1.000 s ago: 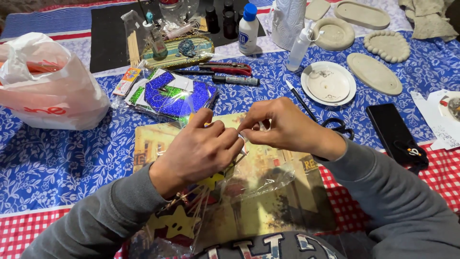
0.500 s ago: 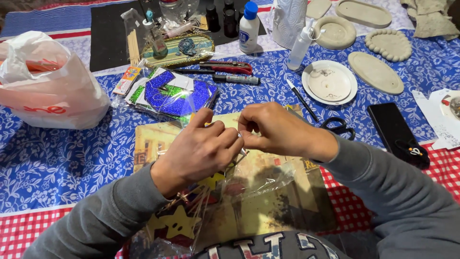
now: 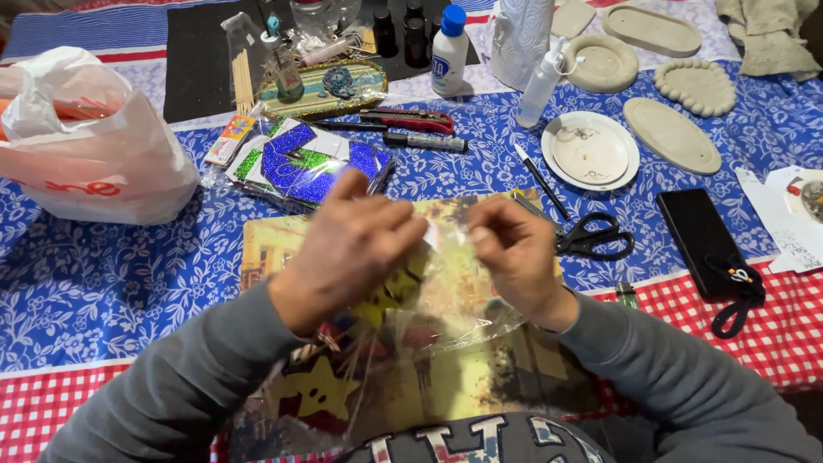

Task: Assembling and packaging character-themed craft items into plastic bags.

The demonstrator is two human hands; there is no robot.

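Observation:
My left hand [image 3: 356,244] and my right hand [image 3: 513,255] both pinch the top edge of a clear plastic bag [image 3: 429,317], a short gap between them. The bag hangs down toward my lap, with thin wooden sticks and yellow star shapes showing through it. Under the bag lies a yellowish picture sheet [image 3: 266,244] on the blue flowered tablecloth [image 3: 111,274]. What sits between my fingertips is too small to make out.
Black scissors [image 3: 591,237] lie just right of my right hand, a black phone [image 3: 703,244] beyond. Glitter sheets in a packet [image 3: 300,159] sit behind my left hand. A white plastic bag [image 3: 81,141] is at left. A white plate [image 3: 590,150], glue bottle [image 3: 447,43], clay trays at back.
My hands have drawn apart along the bag's top edge; before, their fingertips met at one spot. The right hand has shifted down and right.

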